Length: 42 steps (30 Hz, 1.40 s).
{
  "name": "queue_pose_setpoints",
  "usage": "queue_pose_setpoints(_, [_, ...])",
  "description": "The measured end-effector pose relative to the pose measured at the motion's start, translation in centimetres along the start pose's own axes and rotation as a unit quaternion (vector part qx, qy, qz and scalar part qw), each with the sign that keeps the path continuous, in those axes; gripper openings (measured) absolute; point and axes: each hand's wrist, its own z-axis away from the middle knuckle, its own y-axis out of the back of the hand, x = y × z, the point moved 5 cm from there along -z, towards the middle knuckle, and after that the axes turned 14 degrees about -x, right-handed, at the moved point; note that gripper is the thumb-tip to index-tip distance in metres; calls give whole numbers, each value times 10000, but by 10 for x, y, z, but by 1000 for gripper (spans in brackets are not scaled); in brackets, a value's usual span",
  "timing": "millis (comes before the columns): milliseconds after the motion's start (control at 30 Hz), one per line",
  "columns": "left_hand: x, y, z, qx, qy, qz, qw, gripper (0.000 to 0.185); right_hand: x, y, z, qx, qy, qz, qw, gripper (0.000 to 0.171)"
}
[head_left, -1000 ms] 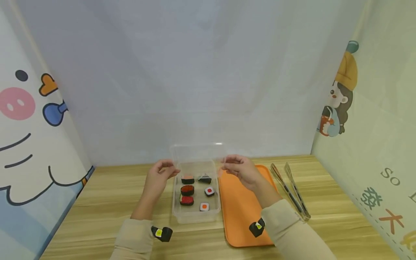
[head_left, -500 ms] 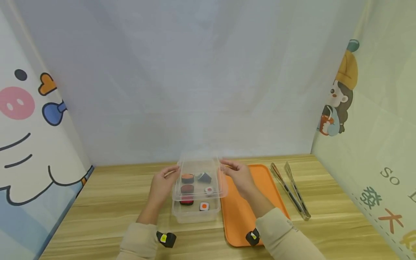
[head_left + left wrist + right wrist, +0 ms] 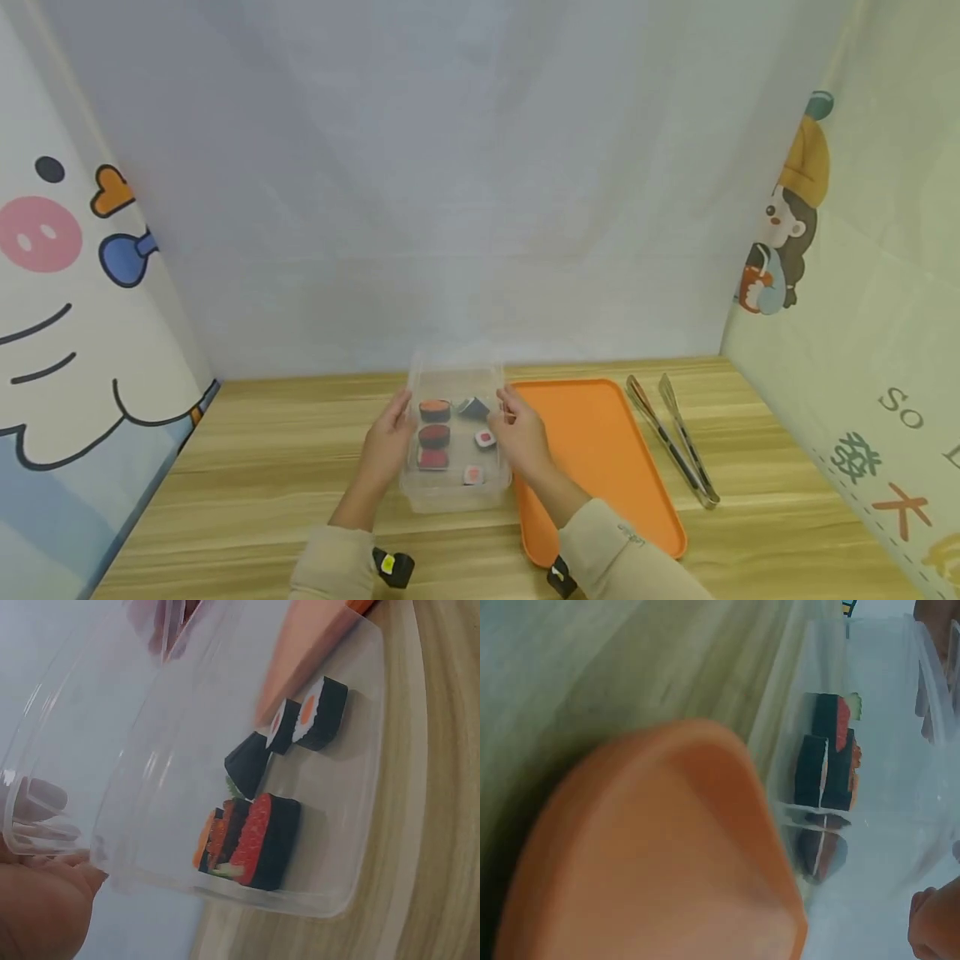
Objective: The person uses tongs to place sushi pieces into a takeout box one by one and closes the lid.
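Note:
A clear plastic lid (image 3: 456, 383) lies over a clear plastic box (image 3: 454, 500) on the table, its far end tipped upward. My left hand (image 3: 388, 435) holds the lid's left edge; in the left wrist view, fingers (image 3: 41, 799) show through the plastic. On the opposite side, my right hand (image 3: 523, 435) grips the right edge. Inside the box stand several sushi pieces: gunkan with red topping (image 3: 262, 840) in a left column, and on the right a dark triangular piece (image 3: 473, 407) and two rolls, one with an orange centre (image 3: 320, 712).
An orange tray (image 3: 600, 450) lies just right of the box, partly under my right forearm. Beyond it rest metal tongs (image 3: 682, 450) with dark handles. A pale curtain (image 3: 465, 208) rises behind the wooden table (image 3: 247, 467).
Both hands have brought the lid down and toward me, from raised behind the box to lying over it. The hands have come closer together. Tray and tongs have not moved.

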Motion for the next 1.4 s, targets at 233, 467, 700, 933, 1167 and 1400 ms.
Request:
queue_pose_setpoints(233, [-15, -8, -2, 233, 415, -56, 9989, 65, 4, -14, -4, 357, -220, 238, 9988, 51])
queue_pose_setpoints(467, [-23, -11, -5, 277, 361, -281, 9986, 65, 9, -15, -7, 247, -298, 495, 9980, 52])
queue_pose_setpoints(700, [-26, -10, -5, 171, 414, -455, 9980, 66, 13, -19, -6, -71, -216, 670, 9975, 59])
queue_pose_setpoints(933, [-26, -13, 6, -20, 89, -922, 9957, 67, 9, -20, 9, -662, -122, 1541, 9858, 77])
queue_pose_setpoints(1167, [-32, -19, 20, -147, 223, -1742, 9843, 84, 14, -28, 22, -930, -484, 2066, 9728, 94])
queue_pose_setpoints(1400, [-43, -22, 20, -49, 294, -1538, 9877, 91, 20, -34, 24, -829, -440, 1941, 9765, 93])
